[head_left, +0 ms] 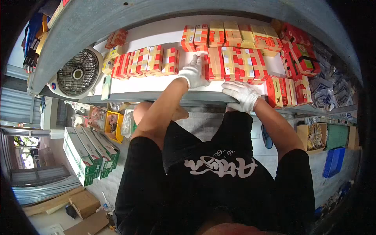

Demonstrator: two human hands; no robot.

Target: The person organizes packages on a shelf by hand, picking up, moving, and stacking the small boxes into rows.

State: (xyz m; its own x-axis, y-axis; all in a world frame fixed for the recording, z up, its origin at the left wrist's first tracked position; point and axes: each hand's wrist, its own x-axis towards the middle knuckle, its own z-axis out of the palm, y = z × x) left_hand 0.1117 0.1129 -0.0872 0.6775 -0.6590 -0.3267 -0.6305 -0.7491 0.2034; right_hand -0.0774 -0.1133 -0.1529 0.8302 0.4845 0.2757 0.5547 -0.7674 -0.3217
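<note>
My left hand [192, 74], in a white knit glove, reaches into a gap in the front row of small red boxes on the white shelf [156, 87]. Its fingers stretch away from me along the side of a red box [204, 64], which it partly hides. My right hand [241, 93], gloved the same way, rests on the shelf's front edge with fingers extended, below a red box with yellow tape [256, 64]. Left of the gap stands another taped box [170, 61]; a second row [232, 33] sits behind.
A round fan [77, 73] and a phone [106, 87] sit on the shelf at left. Plastic-wrapped packs [329, 90] lie at right. Below are long green-and-white cartons [84, 152], a yellow bin [114, 125] and a blue bin [334, 162]. A grey beam [219, 8] crosses overhead.
</note>
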